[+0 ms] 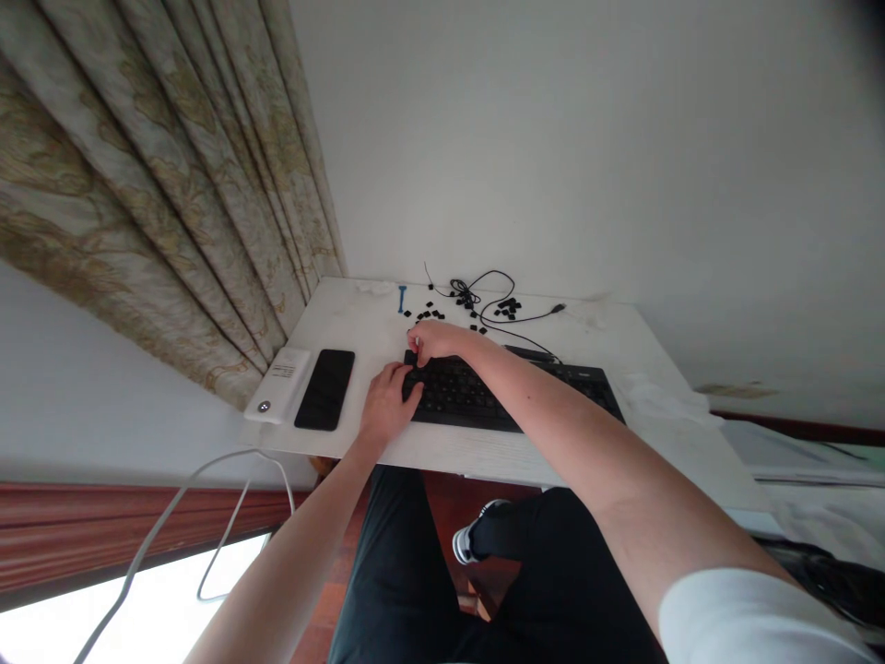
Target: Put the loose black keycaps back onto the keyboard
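A black keyboard (456,392) lies on the white table, its middle partly covered by my right forearm. My left hand (388,398) rests on the keyboard's left end, thumb and fingers spread apart. At the far left corner of the keyboard, my right hand (432,339) is bent down with its fingertips pinched together. Whatever sits between those fingertips is too small to make out. Loose black keycaps (510,306) are scattered behind the keyboard, with several more just beyond my right hand. A small blue tool (402,299) lies on the table to their left.
The keyboard's black cable (494,318) loops behind it and ends in a plug (557,309). To the left lie a dark phone (324,389) and a white box-like object (277,385). Curtains (172,184) hang at the left; a wall backs the table (484,447).
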Action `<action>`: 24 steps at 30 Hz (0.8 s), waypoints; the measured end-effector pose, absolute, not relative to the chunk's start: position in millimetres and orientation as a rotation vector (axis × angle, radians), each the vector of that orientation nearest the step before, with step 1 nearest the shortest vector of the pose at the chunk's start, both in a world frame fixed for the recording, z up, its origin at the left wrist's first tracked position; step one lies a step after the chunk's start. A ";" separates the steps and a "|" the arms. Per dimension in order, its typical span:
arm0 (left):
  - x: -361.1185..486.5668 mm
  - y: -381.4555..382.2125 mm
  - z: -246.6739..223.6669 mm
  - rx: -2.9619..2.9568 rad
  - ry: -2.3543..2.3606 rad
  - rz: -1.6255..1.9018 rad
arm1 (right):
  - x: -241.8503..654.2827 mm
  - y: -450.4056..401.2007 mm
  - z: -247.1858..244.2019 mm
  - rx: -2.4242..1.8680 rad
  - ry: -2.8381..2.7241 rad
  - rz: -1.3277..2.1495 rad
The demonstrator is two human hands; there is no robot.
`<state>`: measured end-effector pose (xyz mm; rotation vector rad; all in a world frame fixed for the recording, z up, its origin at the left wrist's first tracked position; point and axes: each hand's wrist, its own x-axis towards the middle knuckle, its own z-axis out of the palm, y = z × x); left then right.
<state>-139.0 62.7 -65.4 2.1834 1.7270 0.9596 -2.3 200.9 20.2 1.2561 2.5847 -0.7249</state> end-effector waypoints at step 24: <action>-137.4 63.7 -64.3 2.179 1.742 0.926 | 9.1 183.9 15.6 1.271 2.605 -0.792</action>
